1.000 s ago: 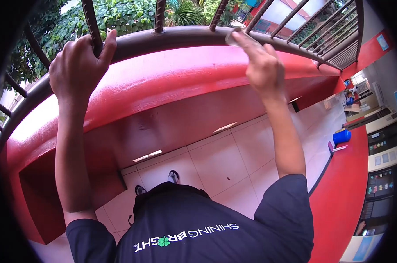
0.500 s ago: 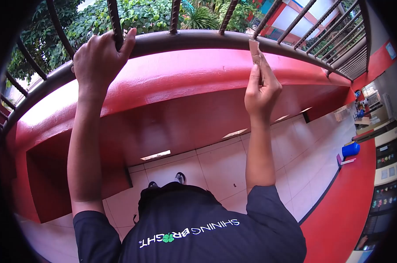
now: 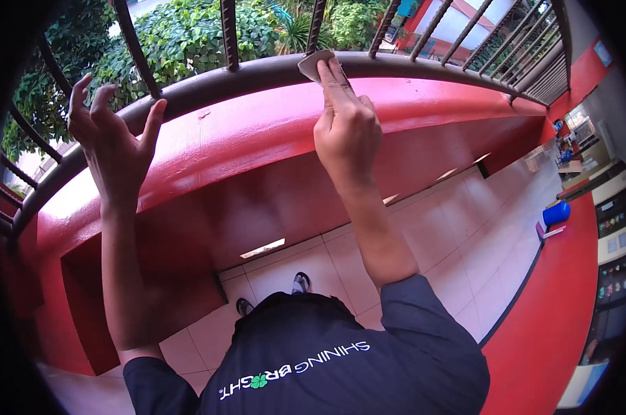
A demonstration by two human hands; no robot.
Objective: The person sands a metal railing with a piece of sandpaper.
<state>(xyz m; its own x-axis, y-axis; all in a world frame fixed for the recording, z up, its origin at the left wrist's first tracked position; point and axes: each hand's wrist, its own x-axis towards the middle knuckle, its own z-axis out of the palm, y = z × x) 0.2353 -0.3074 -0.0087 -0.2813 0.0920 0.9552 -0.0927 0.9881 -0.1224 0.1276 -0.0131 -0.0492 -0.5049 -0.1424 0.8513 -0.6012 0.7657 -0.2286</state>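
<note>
My right hand [image 3: 347, 131] presses a small greyish-brown piece of folded sheet [image 3: 316, 66] against the dark metal rail [image 3: 258, 77], with two fingers stretched over it at the foot of an upright bar. At the left, my left hand [image 3: 119, 138] holds nothing; its fingers are apart and curved, close to the rail, with the thumb beside the base of another bar. Under the rail runs a glossy red ledge [image 3: 258, 114]. The underside of the sheet is hidden.
Twisted bars [image 3: 228, 34] rise from the rail, with leafy plants [image 3: 181, 41] behind them. Below are a tiled floor [image 3: 451, 242] and my feet. A blue container [image 3: 556, 214] stands at the right by a red strip [image 3: 534, 311].
My left hand has let go of the bar and rail and opened. My right hand has moved left with the sheet, now laid against the rail; the view has shifted slightly.
</note>
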